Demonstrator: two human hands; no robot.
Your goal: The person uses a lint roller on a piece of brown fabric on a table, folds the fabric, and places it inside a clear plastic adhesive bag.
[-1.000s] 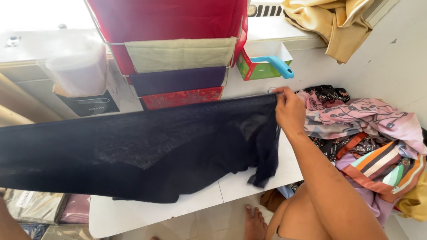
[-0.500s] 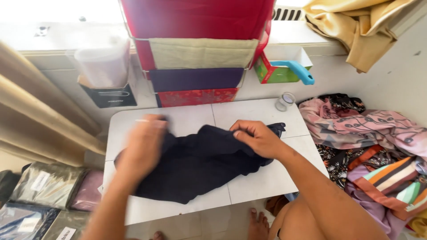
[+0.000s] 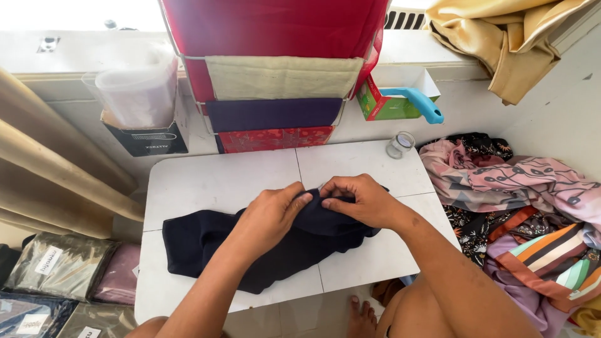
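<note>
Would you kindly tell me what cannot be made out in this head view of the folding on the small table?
- Dark cloth: its middle is hidden under the left hand and right hand, so the fold cannot be judged.
- Fingertips of both hands: tucked into the fabric, grip unclear.
- White table: near edge hidden by the forearms.
- Small glass jar: too small to tell its contents.
- Patterned clothes pile: cut off by the right edge.

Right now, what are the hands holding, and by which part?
Both the left hand and the right hand pinch the dark navy cloth at its bunched upper edge; the rest lies on the white table.
</note>
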